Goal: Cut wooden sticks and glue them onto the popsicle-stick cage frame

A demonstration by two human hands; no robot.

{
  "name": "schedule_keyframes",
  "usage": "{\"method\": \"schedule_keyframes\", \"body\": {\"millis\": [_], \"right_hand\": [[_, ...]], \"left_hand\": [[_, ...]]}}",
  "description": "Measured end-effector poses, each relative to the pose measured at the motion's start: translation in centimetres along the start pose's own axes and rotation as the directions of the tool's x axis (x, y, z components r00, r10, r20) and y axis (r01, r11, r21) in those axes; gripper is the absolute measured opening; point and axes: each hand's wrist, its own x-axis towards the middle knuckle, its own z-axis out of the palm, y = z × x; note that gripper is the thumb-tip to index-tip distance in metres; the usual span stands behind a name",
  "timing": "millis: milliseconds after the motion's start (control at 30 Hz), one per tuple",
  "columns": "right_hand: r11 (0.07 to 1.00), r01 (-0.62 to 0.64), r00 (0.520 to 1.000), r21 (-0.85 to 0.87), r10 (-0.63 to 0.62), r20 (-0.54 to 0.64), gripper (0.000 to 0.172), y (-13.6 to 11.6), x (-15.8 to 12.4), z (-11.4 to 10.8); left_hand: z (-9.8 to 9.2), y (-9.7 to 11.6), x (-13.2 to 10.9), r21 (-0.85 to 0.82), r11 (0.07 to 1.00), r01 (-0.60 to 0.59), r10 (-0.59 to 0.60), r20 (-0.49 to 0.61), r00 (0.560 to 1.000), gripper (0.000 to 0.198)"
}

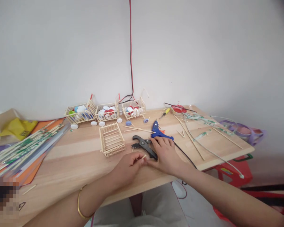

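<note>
My left hand (129, 165) rests on the wooden table (80, 157) with its fingers pinched on a short wooden stick piece (144, 157). My right hand (166, 154) lies beside it, fingers touching the same stick piece and curled next to the handle of black cutting pliers (143, 145). A blue glue gun (157, 130) lies just beyond the right hand, its black cord running off the table's edge. An empty stick-built basket (111, 139) stands left of the pliers.
Three stick carts (106, 112) filled with bottle caps line the wall. Bundles of wrapped chopsticks (21, 148) lie at left. Loose sticks, a red lid (178, 109) and a yellow screwdriver (165, 112) sit at right. A red-black wire (131, 47) hangs down the wall.
</note>
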Motion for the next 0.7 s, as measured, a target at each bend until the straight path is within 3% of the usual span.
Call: {"method": "schedule_keyframes", "body": {"millis": [100,233,333,467,567,700], "right_hand": [[0.998,0.04,0.997,0.048,-0.043,0.065,0.102,0.3,0.2,-0.1],[0.993,0.048,0.977,0.104,-0.069,0.204,0.1,0.9,0.1,-1.3],[0.99,0.067,0.976,0.128,-0.092,0.199,0.083,1.2,0.4,-2.8],[0.974,0.138,0.972,0.178,-0.167,0.163,0.031,1.3,3.0,-4.6],[0.953,0.253,0.955,0.166,-0.274,0.117,0.023,0.7,6.5,-4.7],[0.937,0.35,0.917,0.01,-0.345,0.2,0.024,-1.1,11.0,-3.2]], "left_hand": [[0.0,-0.2,0.1,0.082,0.997,-0.013,0.013,0.0,1.0,0.025],[0.0,-0.2,0.2,0.087,0.995,-0.04,0.038,0.017,0.999,0.022],[0.1,-0.3,0.2,0.062,0.997,-0.054,0.053,0.023,0.998,0.023],[0.1,-0.2,0.0,0.029,0.998,-0.047,0.047,0.017,0.999,0.023],[0.2,0.0,-0.1,0.029,0.998,-0.059,0.057,0.044,0.997,0.026],[0.2,0.1,-0.3,0.041,0.996,-0.076,0.071,0.118,0.99,0.028]]}}
